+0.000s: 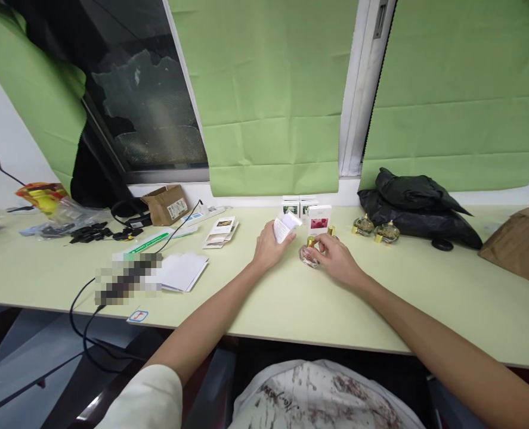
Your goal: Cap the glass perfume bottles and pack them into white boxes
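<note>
My left hand [269, 245] is closed round a small white box [286, 226], held tilted above the table with printed text on its near side. To its right, my right hand [334, 255] pinches the gold cap of a round glass perfume bottle [308, 256] low over the tabletop; whether the bottle touches the table I cannot tell. Just behind stands an upright white box with a red flower picture [319, 220]. Another gold cap shows partly behind my right fingers. Farther back are white boxes with green pictures [291, 205].
Two round perfume bottles [386, 232] stand at right, before a black plastic bag [414, 205]. A brown paper bag [521, 244] lies at far right. At left are flat folded cartons [220, 232], white sheets [179, 272], a cardboard box [166, 204] and black cables [79, 316].
</note>
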{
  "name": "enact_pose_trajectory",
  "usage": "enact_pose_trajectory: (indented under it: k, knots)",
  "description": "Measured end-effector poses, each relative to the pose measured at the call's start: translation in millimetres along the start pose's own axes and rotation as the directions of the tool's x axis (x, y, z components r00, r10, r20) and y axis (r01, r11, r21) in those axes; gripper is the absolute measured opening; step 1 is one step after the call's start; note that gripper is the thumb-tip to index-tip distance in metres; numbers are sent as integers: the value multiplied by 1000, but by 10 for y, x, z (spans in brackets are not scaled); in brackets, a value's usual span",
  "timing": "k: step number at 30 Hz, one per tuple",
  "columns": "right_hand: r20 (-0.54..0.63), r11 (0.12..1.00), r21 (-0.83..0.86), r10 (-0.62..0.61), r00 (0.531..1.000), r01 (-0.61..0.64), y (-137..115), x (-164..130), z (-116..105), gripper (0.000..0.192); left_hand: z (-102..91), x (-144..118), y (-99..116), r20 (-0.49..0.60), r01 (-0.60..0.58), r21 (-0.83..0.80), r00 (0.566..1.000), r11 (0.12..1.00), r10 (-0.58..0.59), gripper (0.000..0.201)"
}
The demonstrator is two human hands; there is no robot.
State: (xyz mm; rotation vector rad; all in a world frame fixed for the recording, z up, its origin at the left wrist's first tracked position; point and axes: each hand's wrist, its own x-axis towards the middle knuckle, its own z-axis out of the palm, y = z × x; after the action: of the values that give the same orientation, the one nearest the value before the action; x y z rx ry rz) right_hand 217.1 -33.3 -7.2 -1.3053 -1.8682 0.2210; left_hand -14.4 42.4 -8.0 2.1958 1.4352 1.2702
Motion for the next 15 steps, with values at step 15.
enact_pose_trajectory:
  k: [15]
  knots:
    - [26,999,-1,-40,999,40,22,-12,11,21,-25,-6,32,-23,-95,-29,995,995,94,81]
